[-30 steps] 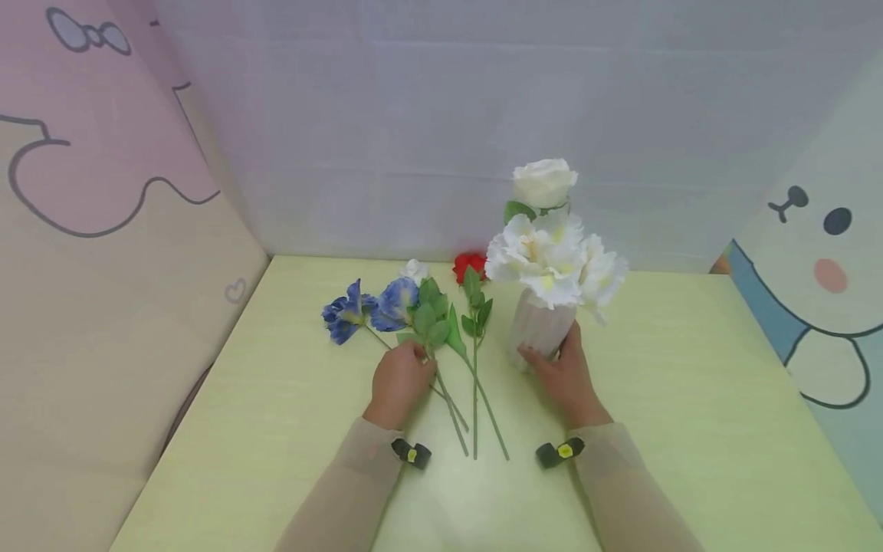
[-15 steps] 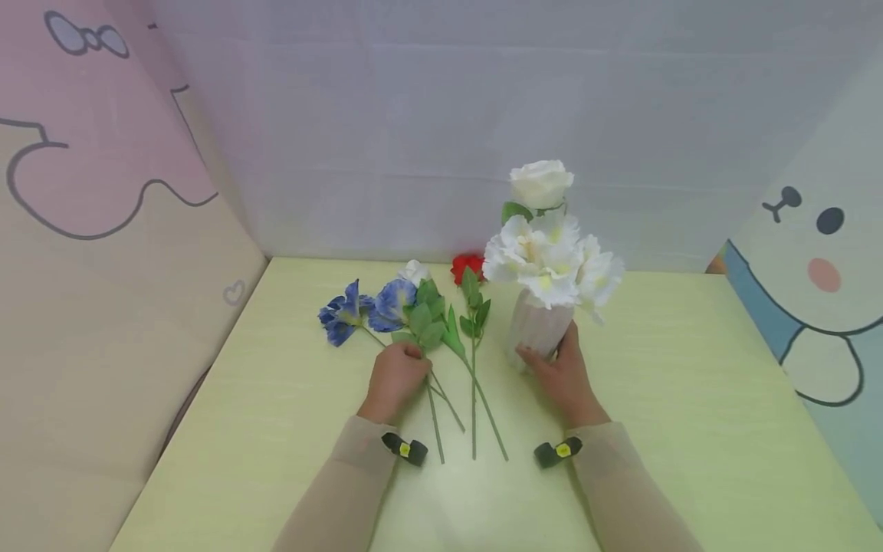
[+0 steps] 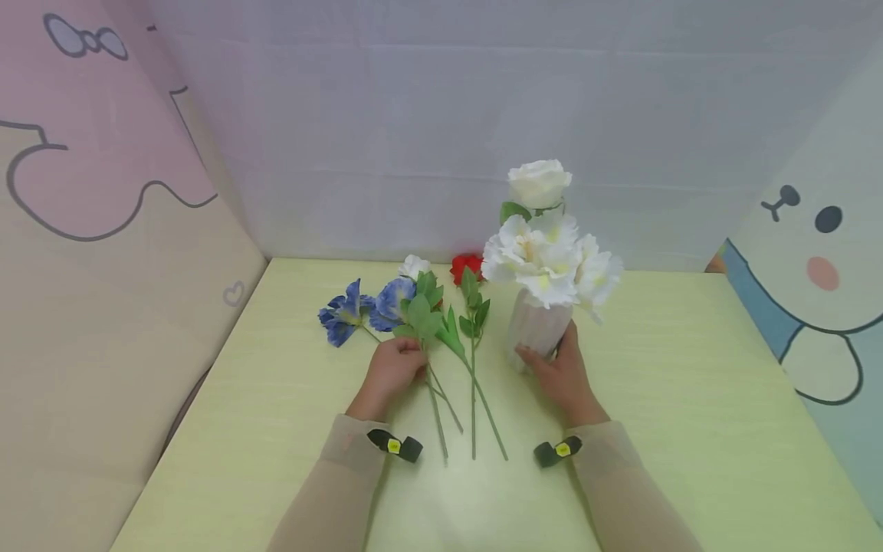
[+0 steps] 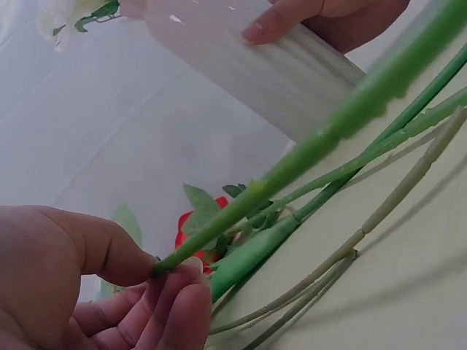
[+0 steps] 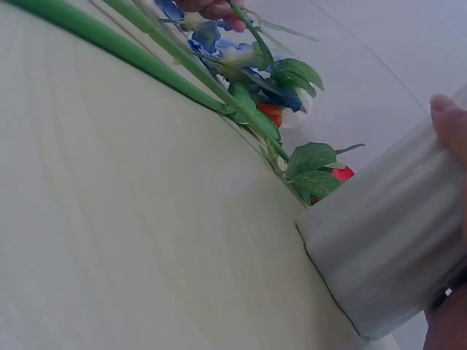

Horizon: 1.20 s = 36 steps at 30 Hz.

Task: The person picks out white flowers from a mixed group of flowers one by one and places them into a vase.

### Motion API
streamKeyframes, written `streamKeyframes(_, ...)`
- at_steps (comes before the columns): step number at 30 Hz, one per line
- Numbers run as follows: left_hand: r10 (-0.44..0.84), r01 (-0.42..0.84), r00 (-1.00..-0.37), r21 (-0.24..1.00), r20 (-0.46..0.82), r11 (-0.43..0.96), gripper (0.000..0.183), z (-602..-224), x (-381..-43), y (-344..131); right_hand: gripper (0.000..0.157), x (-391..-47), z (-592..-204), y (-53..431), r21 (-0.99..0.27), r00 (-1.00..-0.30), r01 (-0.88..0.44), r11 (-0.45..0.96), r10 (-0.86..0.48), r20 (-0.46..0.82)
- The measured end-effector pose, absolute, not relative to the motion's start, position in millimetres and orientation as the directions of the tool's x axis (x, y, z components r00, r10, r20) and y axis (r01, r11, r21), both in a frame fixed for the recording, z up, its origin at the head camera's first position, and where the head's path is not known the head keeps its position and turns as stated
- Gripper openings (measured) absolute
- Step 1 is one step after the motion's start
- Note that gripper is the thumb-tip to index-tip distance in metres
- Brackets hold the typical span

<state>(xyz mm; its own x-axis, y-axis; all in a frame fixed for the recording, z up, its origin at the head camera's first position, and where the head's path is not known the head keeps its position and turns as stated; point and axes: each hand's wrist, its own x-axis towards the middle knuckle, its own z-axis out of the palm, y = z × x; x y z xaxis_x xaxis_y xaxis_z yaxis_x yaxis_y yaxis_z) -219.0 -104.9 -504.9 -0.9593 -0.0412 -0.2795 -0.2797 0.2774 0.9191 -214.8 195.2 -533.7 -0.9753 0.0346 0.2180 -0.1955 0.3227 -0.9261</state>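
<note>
My left hand (image 3: 392, 372) pinches the green stem of a white rose (image 3: 414, 267) between thumb and fingers. In the left wrist view the pinched stem (image 4: 306, 153) slants up over the others. The white rose's leaves (image 3: 422, 316) overlap two blue irises (image 3: 345, 313) lying to the left. My right hand (image 3: 567, 381) grips the lower part of a ribbed white vase (image 3: 540, 331). The vase holds a tall white rose (image 3: 539, 184) and ruffled white flowers (image 3: 545, 264). In the right wrist view, its base meets the tabletop (image 5: 160, 240).
A red rose (image 3: 467, 268) with a leafy stem (image 3: 474, 383) lies between the hands. Beside it, another green stem (image 3: 490, 414) crosses at an angle. A pale cloth wall (image 3: 428, 138) stands behind the table, with cartoon-printed panels (image 3: 828, 291) at both sides.
My left hand has shifted slightly left, and the pinched stem's lower end has swung left. The leaves have shifted, showing a bit of red behind them. My right hand and the vase have hardly moved.
</note>
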Motion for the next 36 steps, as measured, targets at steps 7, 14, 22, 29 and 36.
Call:
streamKeyframes(7, 0.016, -0.212, -0.976, 0.966, -0.217, 0.147, 0.024, -495.2, -216.5, -102.4, 0.085, -215.9, -531.9, 194.6, -0.93, -0.976, -0.192, 0.313, 0.038, 0.214)
streamKeyframes(14, 0.034, -0.186, -0.982, 0.983, -0.186, 0.007, 0.025, -486.4, -214.6, -100.3, 0.085, -214.7, -524.8, 192.3, -0.937, -0.983, -0.159, 0.312, 0.039, 0.179)
streamKeyframes(22, 0.061, -0.146, -0.988, 0.988, -0.143, -0.056, 0.028, -477.8, -209.8, -99.2, 0.082, -197.9, -493.7, 182.4, -0.936, -0.982, -0.171, 0.307, 0.027, 0.188)
streamKeyframes(29, 0.093, -0.118, -0.989, 0.99, -0.112, -0.071, 0.027, -470.0, -205.9, -98.9, 0.08, -195.4, -492.6, 181.9, -0.942, -0.983, -0.16, 0.294, 0.038, 0.178)
streamKeyframes(36, 0.068, -0.079, -0.995, 0.995, -0.075, -0.062, 0.025, -462.3, -202.1, -97.9, 0.08, -197.9, -498.0, 182.8, -0.938, -0.978, -0.189, 0.289, 0.026, 0.205)
